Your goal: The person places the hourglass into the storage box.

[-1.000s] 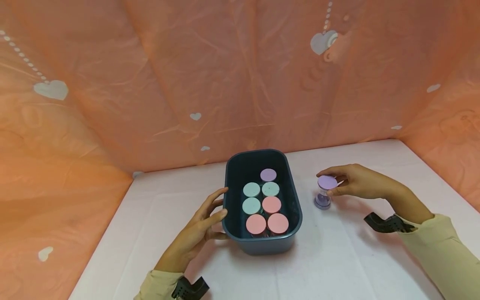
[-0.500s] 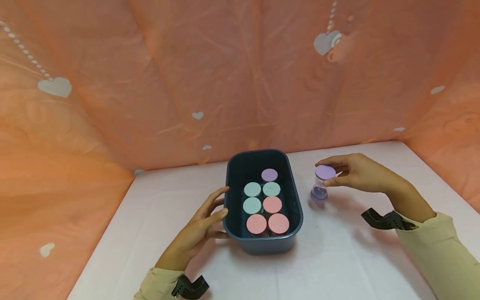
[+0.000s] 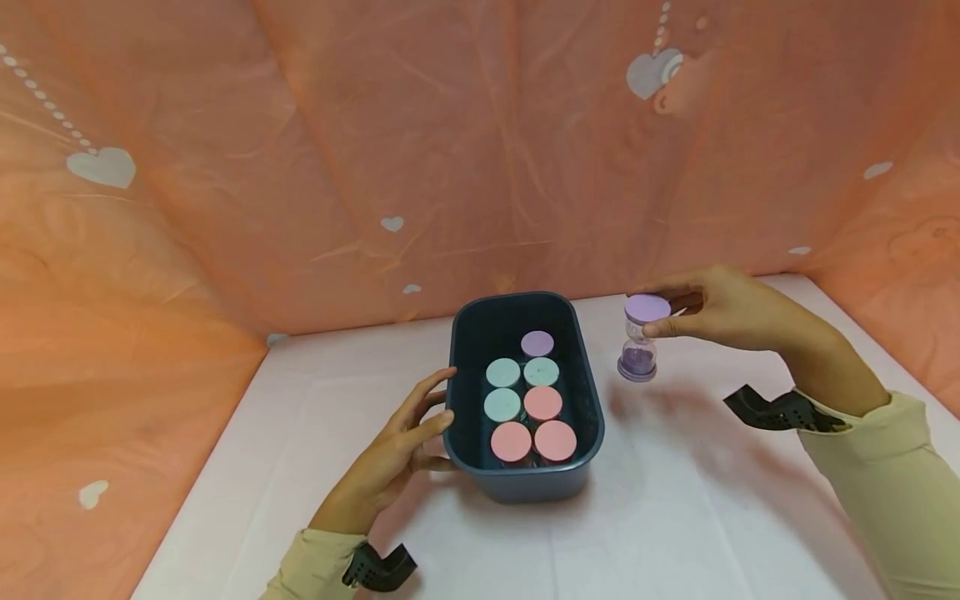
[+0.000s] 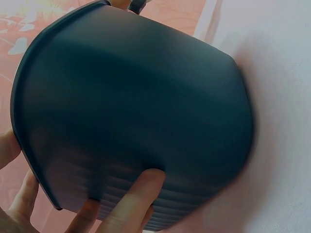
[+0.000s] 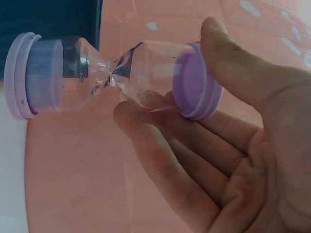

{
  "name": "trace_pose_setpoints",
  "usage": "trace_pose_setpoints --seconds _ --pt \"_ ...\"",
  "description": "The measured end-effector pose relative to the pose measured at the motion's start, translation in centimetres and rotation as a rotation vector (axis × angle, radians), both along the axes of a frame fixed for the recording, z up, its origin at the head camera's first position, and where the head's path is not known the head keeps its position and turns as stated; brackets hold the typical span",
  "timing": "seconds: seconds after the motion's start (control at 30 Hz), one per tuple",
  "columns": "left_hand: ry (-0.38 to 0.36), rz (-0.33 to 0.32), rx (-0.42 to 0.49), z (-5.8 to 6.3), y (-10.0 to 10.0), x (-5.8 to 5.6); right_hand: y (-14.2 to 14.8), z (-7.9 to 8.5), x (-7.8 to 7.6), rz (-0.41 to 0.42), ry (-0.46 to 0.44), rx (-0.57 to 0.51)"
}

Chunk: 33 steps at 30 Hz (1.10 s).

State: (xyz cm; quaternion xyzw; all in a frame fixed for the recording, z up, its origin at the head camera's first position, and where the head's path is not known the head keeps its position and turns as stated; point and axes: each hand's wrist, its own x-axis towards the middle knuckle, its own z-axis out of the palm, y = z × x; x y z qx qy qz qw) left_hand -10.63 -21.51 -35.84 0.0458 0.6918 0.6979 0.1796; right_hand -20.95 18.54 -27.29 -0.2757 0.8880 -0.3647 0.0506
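My right hand (image 3: 738, 310) pinches a purple-capped hourglass (image 3: 640, 354) by its upper cap, thumb on one side and fingers on the other. The hourglass hangs upright above the table, right of a dark blue bin (image 3: 589, 400); purple sand lies in its lower bulb. In the right wrist view the clear hourglass (image 5: 73, 73) has its narrow waist in plain sight. My left hand (image 3: 386, 467) touches the bin's left side with fairly straight fingers. In the left wrist view its fingertips (image 4: 154, 178) rest on the bin's outer wall (image 4: 136, 97).
Inside the bin stand one purple-topped piece (image 3: 537, 343), three mint-topped pieces (image 3: 502, 405) and three pink-topped pieces (image 3: 555, 442). A white cloth (image 3: 660, 517) covers the table. An orange sheet with pale hearts (image 3: 465, 167) hangs behind and at both sides.
My right hand has lifted the hourglass off the table, upward and slightly left. The left hand stays at the bin, and the pieces inside it have not moved.
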Motion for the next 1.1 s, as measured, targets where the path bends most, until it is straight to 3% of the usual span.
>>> trace_pose_setpoints --seconds 0.57,0.87,1.1 --pt "-0.001 0.001 0.011 -0.4 0.0 0.5 -2.0 3.8 0.4 -0.063 0.083 -0.022" --pt "-0.006 -0.001 0.005 -0.2 0.2 0.5 -4.0 5.6 0.2 -0.005 0.096 0.024" --pt "-0.011 -0.003 0.004 -0.1 0.5 0.1 -6.4 5.8 -0.8 0.093 0.110 0.014"
